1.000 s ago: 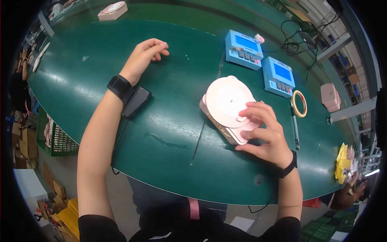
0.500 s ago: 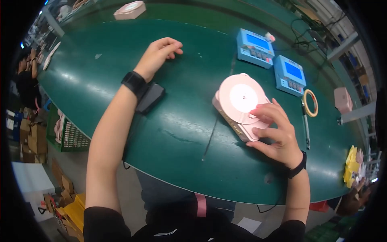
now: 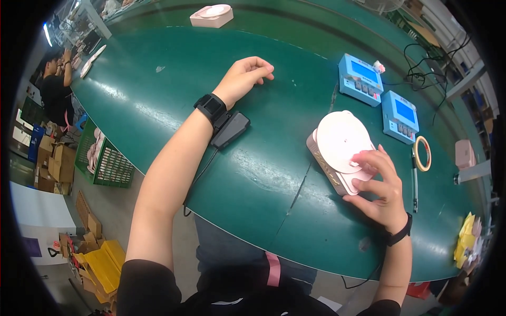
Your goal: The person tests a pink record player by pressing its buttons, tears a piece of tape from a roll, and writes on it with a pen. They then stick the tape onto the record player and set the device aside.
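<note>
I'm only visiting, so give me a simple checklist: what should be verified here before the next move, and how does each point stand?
1. Right hand in contact with the pink turntable-shaped device: ok, its fingers touch the near right part.
2. Firm grip there: cannot tell from this view.
3. Left hand empty: cannot tell; it is loosely curled, nothing visible in it.
4. Blue screen boxes apart from the pink device: ok, both stand beyond it.
5. Tape roll and pen-like tool apart from the right hand: ok, both lie to its right.
</note>
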`<action>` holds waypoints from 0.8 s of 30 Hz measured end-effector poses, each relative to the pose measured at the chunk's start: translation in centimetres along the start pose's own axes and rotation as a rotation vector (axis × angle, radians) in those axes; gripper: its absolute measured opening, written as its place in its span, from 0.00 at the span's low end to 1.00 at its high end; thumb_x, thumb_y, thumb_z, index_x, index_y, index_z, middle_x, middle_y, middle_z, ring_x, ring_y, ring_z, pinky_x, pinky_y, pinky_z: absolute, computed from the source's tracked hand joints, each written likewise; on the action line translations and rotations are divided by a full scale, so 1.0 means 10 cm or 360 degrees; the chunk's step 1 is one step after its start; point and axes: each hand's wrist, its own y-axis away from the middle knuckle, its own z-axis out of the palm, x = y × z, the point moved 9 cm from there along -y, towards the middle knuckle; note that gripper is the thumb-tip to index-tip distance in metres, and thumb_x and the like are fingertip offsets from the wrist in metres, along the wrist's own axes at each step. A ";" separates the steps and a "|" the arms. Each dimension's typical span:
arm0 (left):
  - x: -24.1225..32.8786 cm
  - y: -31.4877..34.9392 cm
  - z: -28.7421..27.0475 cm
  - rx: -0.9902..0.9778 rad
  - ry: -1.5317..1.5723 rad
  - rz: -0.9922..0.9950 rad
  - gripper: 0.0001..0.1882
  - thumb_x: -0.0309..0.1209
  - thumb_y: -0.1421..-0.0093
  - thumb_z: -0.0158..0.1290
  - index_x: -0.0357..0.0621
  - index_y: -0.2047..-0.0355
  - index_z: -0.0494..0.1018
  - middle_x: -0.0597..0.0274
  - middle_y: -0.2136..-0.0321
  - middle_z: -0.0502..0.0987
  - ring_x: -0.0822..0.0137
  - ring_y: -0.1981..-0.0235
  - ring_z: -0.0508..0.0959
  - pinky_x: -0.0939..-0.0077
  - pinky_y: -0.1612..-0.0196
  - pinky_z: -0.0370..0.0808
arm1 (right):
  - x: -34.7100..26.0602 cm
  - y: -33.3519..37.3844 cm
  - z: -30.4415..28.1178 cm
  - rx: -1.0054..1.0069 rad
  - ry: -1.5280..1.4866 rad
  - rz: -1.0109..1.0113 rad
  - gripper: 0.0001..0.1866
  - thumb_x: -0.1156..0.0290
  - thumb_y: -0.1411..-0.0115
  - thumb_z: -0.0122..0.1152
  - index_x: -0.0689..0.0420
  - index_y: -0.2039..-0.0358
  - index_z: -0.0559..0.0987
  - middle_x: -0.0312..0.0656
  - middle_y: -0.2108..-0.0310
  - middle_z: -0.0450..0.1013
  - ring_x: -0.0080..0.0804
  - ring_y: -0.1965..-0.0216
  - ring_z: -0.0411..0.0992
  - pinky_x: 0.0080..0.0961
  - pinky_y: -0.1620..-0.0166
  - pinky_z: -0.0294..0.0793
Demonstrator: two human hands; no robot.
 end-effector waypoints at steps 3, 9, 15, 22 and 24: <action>0.01 0.00 0.00 -0.0004 0.0008 0.0010 0.09 0.38 0.40 0.51 0.46 0.67 0.73 0.69 0.71 0.75 0.81 0.71 0.67 0.86 0.62 0.65 | -0.01 0.00 -0.01 0.0033 0.0001 -0.0001 0.15 0.68 0.67 0.74 0.56 0.78 0.78 0.44 0.57 0.72 0.46 0.51 0.69 0.56 0.41 0.54; 0.05 0.02 0.02 -0.0014 0.0015 -0.0003 0.09 0.38 0.40 0.51 0.46 0.67 0.73 0.69 0.70 0.75 0.80 0.71 0.67 0.86 0.62 0.65 | -0.01 0.00 -0.01 0.0030 0.0010 -0.0015 0.15 0.68 0.67 0.74 0.55 0.78 0.77 0.44 0.58 0.73 0.44 0.54 0.70 0.55 0.41 0.54; 0.01 -0.11 -0.18 0.0076 0.0128 -0.0053 0.11 0.38 0.40 0.51 0.44 0.64 0.72 0.66 0.66 0.76 0.78 0.65 0.72 0.84 0.61 0.67 | -0.03 -0.02 -0.05 0.0054 -0.0043 -0.0015 0.14 0.69 0.66 0.74 0.55 0.79 0.77 0.42 0.59 0.73 0.43 0.56 0.70 0.54 0.42 0.55; 0.24 -1.23 -1.32 0.0496 -0.1478 0.0152 0.40 0.51 0.56 0.62 0.36 0.49 0.67 0.48 0.53 0.73 0.56 0.51 0.73 0.69 0.48 0.68 | -0.01 -0.02 -0.08 0.0035 -0.0068 -0.0003 0.13 0.69 0.65 0.74 0.55 0.80 0.77 0.42 0.59 0.72 0.42 0.55 0.69 0.55 0.41 0.55; 0.22 -1.49 -1.59 0.0577 -0.1784 0.0109 0.47 0.54 0.59 0.63 0.34 0.45 0.63 0.46 0.50 0.70 0.54 0.49 0.71 0.67 0.46 0.66 | 0.02 -0.03 -0.10 0.0030 -0.0068 0.0029 0.13 0.69 0.65 0.74 0.55 0.80 0.77 0.42 0.59 0.72 0.41 0.55 0.69 0.55 0.41 0.55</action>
